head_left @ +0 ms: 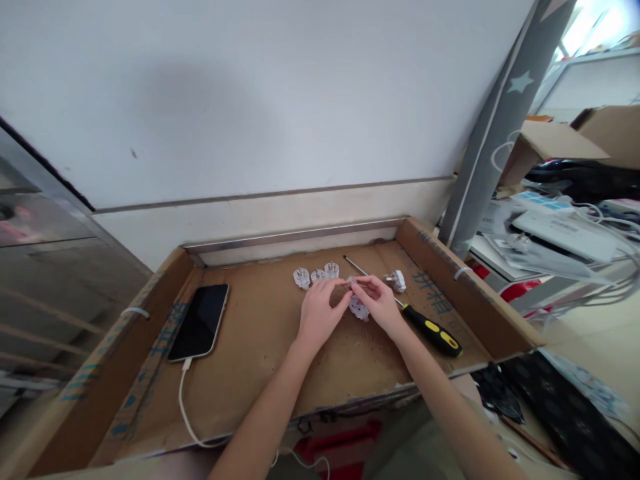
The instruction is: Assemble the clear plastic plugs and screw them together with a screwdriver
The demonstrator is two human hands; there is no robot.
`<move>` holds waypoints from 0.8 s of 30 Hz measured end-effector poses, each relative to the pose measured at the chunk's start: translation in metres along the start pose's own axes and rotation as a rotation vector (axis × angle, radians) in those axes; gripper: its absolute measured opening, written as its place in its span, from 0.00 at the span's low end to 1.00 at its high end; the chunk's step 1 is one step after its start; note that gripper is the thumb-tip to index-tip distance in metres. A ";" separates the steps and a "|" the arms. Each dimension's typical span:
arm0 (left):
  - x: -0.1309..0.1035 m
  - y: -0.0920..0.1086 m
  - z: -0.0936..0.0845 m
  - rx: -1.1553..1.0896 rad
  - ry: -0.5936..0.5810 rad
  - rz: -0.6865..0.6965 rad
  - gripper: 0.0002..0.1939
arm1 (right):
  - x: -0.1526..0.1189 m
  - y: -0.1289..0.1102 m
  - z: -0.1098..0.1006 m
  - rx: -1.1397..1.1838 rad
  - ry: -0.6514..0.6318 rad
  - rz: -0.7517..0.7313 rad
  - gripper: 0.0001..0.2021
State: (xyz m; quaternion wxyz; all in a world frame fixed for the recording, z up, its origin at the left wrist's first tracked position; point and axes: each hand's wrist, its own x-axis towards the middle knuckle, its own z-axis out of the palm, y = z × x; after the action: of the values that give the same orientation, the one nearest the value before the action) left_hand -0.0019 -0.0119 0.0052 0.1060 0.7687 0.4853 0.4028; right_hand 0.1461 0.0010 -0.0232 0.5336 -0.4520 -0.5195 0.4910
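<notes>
My left hand [320, 310] and my right hand [379, 305] meet over the cardboard-lined tray, fingertips pinched together. Between them is a small, pale, see-through piece [351, 281], mostly covered by the fingers, so its kind is unclear. Just below the fingertips shows a clear plastic plug part [359, 308]; whether a finger touches it I cannot tell. Clear plug parts with metal prongs [331, 269] lie in a group beyond my left hand. A plug with its prongs pointing left [398, 281] rests beyond my right hand. Partly behind that hand lies a black-and-yellow screwdriver [433, 330].
A phone [199, 323] with a white cable [186, 407] plugged in lies at the tray's left. Raised cardboard walls [463, 293] edge the tray's sides. A white wall panel [280, 100] stands behind. Boxes, cables and bags crowd a surface at the right [560, 227].
</notes>
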 end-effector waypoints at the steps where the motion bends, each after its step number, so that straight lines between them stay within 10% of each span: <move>1: 0.000 0.000 0.000 0.003 0.001 0.005 0.07 | 0.000 0.000 0.000 -0.012 -0.004 -0.012 0.16; 24: 0.001 0.003 0.000 -0.028 -0.035 -0.072 0.03 | 0.002 0.013 0.002 -0.062 -0.030 -0.034 0.17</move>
State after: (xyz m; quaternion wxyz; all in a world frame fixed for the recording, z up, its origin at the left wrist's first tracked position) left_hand 0.0003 -0.0126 0.0066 0.1397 0.7561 0.5051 0.3920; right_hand 0.1435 0.0045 -0.0359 0.5199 -0.4520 -0.5499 0.4722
